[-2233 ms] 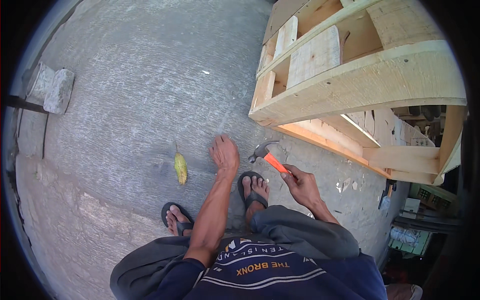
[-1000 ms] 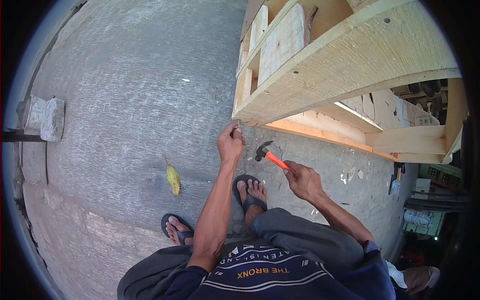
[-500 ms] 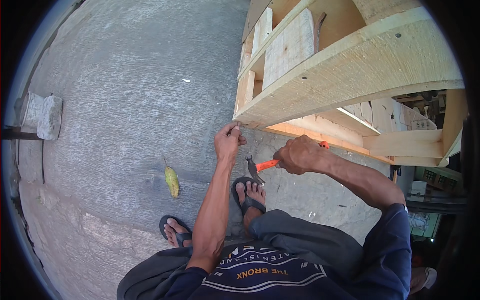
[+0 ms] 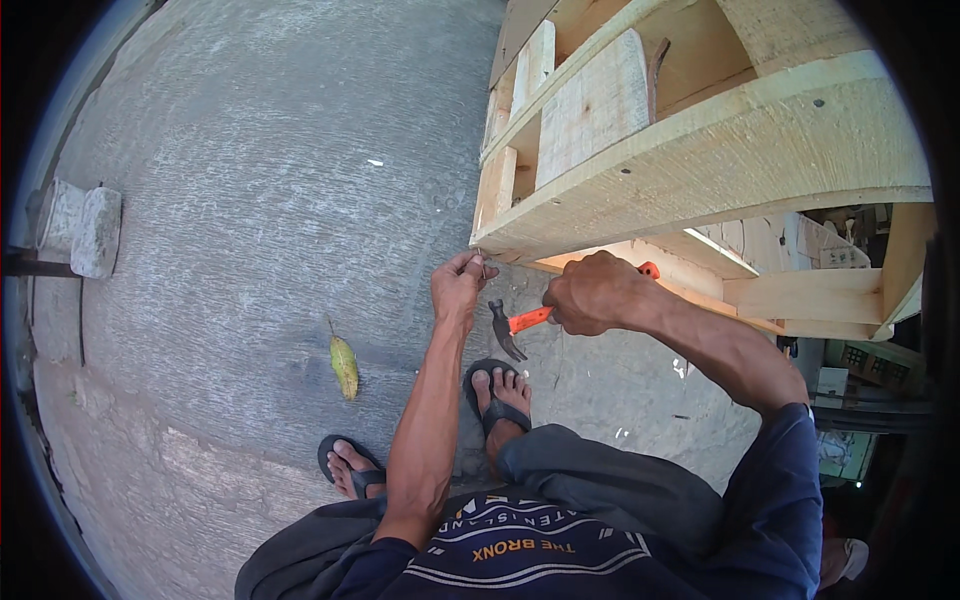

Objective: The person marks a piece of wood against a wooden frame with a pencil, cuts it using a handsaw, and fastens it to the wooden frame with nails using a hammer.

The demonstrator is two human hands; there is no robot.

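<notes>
My left hand (image 4: 458,287) pinches a thin nail (image 4: 479,254) between thumb and fingertips, right by the near left corner of a pale wooden frame (image 4: 700,165). Whether the nail's tip touches the wood is too small to tell. My right hand (image 4: 603,293) is wrapped round the orange handle of a claw hammer (image 4: 530,319). The dark hammer head hangs to the left of that fist, below the frame's corner and apart from the nail. Several nail heads dot the frame's near board.
Inside the frame lies a loose whitish board (image 4: 594,108) beside a dark strip (image 4: 657,75). A yellow-green leaf (image 4: 343,367) lies on the concrete floor (image 4: 250,250). My sandalled foot (image 4: 500,395) stands below the hammer head. Pale blocks (image 4: 97,233) sit at the far left.
The wooden frame sits slightly lower and farther right in the picture. My right fist and the hammer have risen a little relative to my feet. Both hands keep their grips.
</notes>
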